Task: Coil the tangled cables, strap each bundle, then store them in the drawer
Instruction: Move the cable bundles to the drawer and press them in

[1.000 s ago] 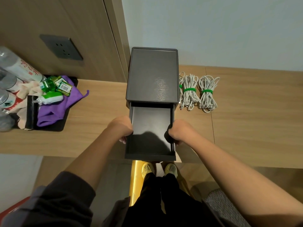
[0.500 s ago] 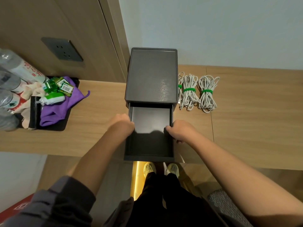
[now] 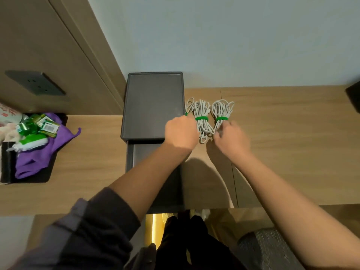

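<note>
bundles: three white coils in a row on the desk (image 3: 292, 143), just right of the drawer unit (image 3: 153, 104): left bundle (image 3: 188, 105), middle bundle (image 3: 202, 112), right bundle (image 3: 222, 109)
left hand (image 3: 181, 133): reaches across the unit's front right corner and sits on the lower half of left bundle; knuckles up, fingers curled under. Can't tell if it's actually gripping
right hand (image 3: 231, 142): at the near end of right bundle, fingertips on or at the loops. Motion-blurred, so can't tell whether it's holding or just touching
middle bundle: between the two hands, near end untouched as far as visible
drawer (image 3: 139, 158): pulled out toward the person, no cables visible inside; the left forearm crosses over it
hidden: left bundle mostly covered by left hand and pressed against the unit's side; only its far loops and a sliver of strap show. Drawer's right half is under the forearm
cut off: dark object (image 3: 353, 98) at the right edge, can't identify it
blurry: small green packets on the purple cloth (image 3: 39, 158) in the black tray (image 3: 39, 177), labels unreadable
count: 3 bundles, 3 green straps (image 3: 201, 119) (one each), 1 drawer, 2 hands, 1 tray, 1 wall socket panel (image 3: 37, 83)
</note>
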The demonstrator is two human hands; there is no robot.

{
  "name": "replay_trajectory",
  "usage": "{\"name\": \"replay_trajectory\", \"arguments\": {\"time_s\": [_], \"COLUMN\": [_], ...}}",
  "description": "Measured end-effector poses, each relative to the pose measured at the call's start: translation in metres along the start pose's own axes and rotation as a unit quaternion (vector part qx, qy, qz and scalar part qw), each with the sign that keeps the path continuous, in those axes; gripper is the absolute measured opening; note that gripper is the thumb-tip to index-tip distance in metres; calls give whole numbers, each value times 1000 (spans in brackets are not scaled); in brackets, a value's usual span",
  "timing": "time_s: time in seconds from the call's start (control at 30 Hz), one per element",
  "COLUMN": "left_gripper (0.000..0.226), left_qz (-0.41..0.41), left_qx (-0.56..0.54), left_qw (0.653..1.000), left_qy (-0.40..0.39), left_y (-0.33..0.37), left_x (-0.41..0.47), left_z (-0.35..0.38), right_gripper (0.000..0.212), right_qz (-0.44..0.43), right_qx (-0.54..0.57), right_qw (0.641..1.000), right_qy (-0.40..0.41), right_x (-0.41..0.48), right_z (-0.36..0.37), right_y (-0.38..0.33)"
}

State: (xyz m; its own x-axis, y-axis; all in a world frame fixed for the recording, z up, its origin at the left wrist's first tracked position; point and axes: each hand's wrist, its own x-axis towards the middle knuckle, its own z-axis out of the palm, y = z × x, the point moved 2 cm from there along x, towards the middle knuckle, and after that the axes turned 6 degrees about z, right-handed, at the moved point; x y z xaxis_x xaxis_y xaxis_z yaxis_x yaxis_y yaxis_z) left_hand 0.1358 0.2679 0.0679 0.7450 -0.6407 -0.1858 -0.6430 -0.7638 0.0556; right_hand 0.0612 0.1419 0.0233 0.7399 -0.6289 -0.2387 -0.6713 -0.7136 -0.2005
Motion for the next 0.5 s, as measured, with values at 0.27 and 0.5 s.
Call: {"name": "replay_trajectory", "arguments": {"time_s": [0.27, 0.5], "left_gripper": [28, 30], "left_qz": [-86, -130], "left_qx": [0, 14], "left_qw": [994, 976], "left_qy": [-74, -177], "left_y": [38, 48], "left_x": [85, 120], "left_z": [47, 70], "right_gripper": [53, 61], "right_qz": [85, 135], "right_qx": [25, 25], "right_qw": [995, 978], "right_qy": [-55, -157], "right_x": [62, 95], "right_z": [16, 40], "right_y": [21, 30]}}
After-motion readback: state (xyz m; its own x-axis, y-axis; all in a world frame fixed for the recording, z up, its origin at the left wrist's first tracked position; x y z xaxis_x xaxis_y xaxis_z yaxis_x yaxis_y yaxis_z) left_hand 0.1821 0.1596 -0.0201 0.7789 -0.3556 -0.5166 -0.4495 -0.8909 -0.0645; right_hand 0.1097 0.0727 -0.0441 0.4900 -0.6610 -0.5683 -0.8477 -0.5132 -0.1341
